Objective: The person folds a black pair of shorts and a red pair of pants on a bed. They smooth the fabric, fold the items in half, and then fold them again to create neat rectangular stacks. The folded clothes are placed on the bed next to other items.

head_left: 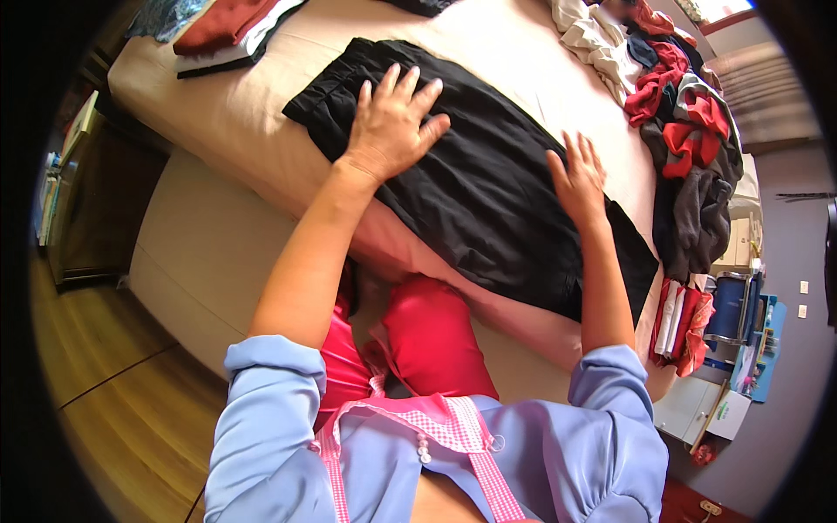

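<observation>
Black trousers (pixel 484 189) with a gathered waistband (pixel 327 85) lie lengthwise along the near side of a bed, one leg laid over the other. My left hand (pixel 395 121) rests flat near the waistband with its fingers spread. Farther down the garment, at its far edge, is my right hand (pixel 579 173), palm down and fingers slightly apart. Neither hand grips the cloth. Part of the lower leg is hidden behind my right forearm. Wrinkles run across the middle of the fabric.
Folded clothes (pixel 229 33) are stacked at the bed's upper left corner. A heap of loose clothes (pixel 686 124) runs down the right side of the pale bed sheet (pixel 523 72). Smaller folded red and white garments (pixel 680 320) sit at the right corner. A dark wooden cabinet (pixel 98 209) stands left.
</observation>
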`<state>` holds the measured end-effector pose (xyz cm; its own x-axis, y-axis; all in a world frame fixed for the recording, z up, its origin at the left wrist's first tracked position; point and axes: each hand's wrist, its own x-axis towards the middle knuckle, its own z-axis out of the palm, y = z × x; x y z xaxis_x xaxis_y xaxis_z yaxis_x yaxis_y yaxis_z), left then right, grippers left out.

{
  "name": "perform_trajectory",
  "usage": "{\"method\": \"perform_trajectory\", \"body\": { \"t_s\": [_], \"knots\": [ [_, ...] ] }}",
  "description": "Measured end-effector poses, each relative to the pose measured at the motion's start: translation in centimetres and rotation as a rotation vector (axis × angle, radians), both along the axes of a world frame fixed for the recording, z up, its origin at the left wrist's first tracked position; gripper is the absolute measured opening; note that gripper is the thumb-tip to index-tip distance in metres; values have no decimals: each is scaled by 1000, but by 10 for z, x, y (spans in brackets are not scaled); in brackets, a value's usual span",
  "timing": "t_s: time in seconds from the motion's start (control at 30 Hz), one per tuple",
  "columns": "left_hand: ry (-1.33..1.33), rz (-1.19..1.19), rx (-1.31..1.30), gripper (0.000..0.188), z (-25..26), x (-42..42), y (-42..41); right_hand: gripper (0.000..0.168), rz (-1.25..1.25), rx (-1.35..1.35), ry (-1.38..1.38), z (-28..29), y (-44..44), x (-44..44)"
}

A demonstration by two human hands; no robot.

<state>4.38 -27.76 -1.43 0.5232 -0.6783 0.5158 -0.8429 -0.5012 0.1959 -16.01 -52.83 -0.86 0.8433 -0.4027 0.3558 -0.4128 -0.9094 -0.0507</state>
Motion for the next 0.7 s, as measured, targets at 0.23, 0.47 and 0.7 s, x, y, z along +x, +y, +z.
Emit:
{"method": "perform_trajectory", "body": {
  "t_s": [0.23,0.47,0.7],
  "knots": [
    [354,206,436,81,-15,17,4,62,-233,57,96,-37,-18,-33],
    [48,90,-49,29,16,82,-29,58,-172,91,-18,-34,-18,-37],
    [196,-415,393,21,28,159,-58,57,-108,159,-70,-32,-24,-42]
  ]
}}
